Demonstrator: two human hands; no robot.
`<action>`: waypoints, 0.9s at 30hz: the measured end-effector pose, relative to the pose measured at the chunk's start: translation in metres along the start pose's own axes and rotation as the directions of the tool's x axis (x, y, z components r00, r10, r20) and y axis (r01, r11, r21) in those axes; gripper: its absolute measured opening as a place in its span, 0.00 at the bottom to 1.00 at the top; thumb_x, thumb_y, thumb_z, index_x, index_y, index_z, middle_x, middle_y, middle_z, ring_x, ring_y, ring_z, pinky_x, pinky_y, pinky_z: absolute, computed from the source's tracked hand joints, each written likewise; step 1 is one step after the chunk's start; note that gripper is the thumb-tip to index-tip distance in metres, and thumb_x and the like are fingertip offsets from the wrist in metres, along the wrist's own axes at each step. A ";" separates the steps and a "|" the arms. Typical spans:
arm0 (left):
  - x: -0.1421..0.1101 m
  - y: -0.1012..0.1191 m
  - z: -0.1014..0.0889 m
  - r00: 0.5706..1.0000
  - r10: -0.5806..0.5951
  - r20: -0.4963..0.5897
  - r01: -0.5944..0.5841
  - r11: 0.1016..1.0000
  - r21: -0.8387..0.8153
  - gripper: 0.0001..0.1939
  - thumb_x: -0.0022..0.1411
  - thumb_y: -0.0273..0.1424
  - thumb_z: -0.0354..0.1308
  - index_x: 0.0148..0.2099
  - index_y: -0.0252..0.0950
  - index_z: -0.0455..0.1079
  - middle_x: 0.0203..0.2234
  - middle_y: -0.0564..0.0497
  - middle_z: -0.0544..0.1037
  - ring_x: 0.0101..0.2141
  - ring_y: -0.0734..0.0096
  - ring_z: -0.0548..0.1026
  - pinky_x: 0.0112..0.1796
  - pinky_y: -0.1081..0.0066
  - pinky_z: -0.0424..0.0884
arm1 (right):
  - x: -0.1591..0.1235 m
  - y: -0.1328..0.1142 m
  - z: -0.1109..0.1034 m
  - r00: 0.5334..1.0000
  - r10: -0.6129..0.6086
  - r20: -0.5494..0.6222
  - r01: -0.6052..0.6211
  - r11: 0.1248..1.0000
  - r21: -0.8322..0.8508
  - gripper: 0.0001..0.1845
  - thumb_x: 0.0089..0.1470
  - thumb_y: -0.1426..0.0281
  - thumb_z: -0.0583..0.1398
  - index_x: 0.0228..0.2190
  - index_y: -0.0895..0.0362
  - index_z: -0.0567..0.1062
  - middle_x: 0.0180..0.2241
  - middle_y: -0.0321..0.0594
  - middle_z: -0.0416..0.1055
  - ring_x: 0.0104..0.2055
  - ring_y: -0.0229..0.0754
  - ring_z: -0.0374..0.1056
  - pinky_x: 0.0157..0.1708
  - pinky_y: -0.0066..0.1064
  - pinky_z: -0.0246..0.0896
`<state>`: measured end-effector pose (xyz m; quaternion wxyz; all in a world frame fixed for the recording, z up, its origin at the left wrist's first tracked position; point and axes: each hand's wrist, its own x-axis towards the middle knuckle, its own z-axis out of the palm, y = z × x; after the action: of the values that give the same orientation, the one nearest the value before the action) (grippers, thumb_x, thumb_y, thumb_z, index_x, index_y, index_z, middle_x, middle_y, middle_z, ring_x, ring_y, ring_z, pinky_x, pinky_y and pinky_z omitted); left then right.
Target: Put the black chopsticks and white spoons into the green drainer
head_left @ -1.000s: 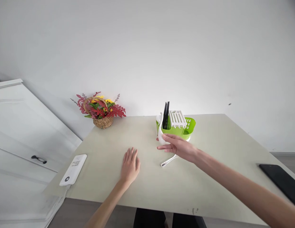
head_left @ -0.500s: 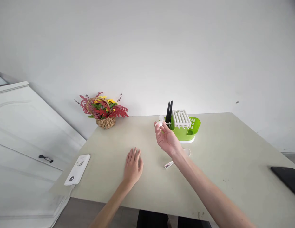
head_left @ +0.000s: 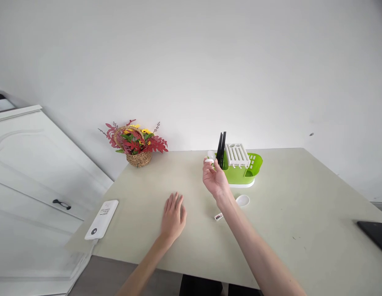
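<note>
My right hand (head_left: 215, 176) is raised at the left end of a green utensil holder (head_left: 238, 176), its fingers closed on a small white spoon (head_left: 209, 160). Just behind those fingers shows another white spoon bowl (head_left: 211, 154); my hand hides its lower part. Black chopsticks (head_left: 221, 149) stand upright in the holder, beside its white slotted rack (head_left: 238, 154). A further white spoon (head_left: 242, 200) lies on the table under my right forearm, which covers the middle of its handle. My left hand (head_left: 173, 216) rests flat on the table, fingers stretched out, holding nothing.
A wicker basket (head_left: 139, 159) of artificial flowers stands at the back left of the table (head_left: 277, 230). Near the left edge lies a white power bank (head_left: 101, 220) with a cable. A black phone (head_left: 374, 235) lies at the right. White cabinet (head_left: 31, 172) at far left.
My right hand has come closer to the holder's left end, and the held spoon's handle no longer shows. More of the table spoon's bowl is uncovered. My left hand stays put.
</note>
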<state>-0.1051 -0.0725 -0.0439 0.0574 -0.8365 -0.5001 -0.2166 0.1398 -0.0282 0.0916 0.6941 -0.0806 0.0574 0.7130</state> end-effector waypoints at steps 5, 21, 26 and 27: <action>0.000 -0.001 0.001 1.000 0.002 -0.004 -0.002 1.000 0.006 0.25 0.76 0.33 0.46 0.71 0.40 0.62 0.71 0.43 0.65 0.71 0.49 0.60 0.67 0.42 0.63 | 0.006 0.000 -0.006 1.000 -0.027 0.007 0.027 1.000 0.010 0.11 0.72 0.68 0.56 0.53 0.54 0.70 0.34 0.36 0.74 0.27 0.31 0.70 0.26 0.19 0.74; 0.001 -0.001 -0.002 1.000 0.004 0.004 -0.004 1.000 -0.008 0.25 0.76 0.34 0.45 0.71 0.40 0.62 0.71 0.44 0.65 0.71 0.50 0.60 0.68 0.43 0.62 | -0.033 -0.011 -0.024 0.998 0.055 -0.034 -0.065 0.890 -0.452 0.08 0.59 0.68 0.70 0.38 0.57 0.78 0.36 0.37 0.78 0.27 0.30 0.69 0.23 0.19 0.66; 0.001 -0.002 -0.001 1.000 0.009 0.006 -0.009 1.000 -0.011 0.25 0.77 0.35 0.44 0.71 0.40 0.62 0.71 0.44 0.65 0.72 0.51 0.59 0.68 0.45 0.62 | -0.088 -0.051 -0.065 0.973 -0.232 0.001 0.122 0.512 -0.850 0.17 0.57 0.56 0.70 0.37 0.57 0.80 0.37 0.40 0.78 0.31 0.34 0.69 0.28 0.23 0.66; 0.001 -0.003 -0.001 1.000 0.011 0.007 -0.011 1.000 -0.009 0.25 0.77 0.36 0.45 0.71 0.39 0.62 0.71 0.44 0.65 0.72 0.51 0.59 0.68 0.45 0.62 | -0.097 -0.062 -0.075 0.953 -0.303 0.028 0.154 0.402 -0.903 0.19 0.59 0.53 0.68 0.37 0.56 0.79 0.38 0.41 0.77 0.32 0.35 0.69 0.29 0.24 0.67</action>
<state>-0.1073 -0.0708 -0.0432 0.0532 -0.8402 -0.4947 -0.2156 0.2064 -0.1365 0.0385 0.6298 -0.4928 -0.2920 0.5246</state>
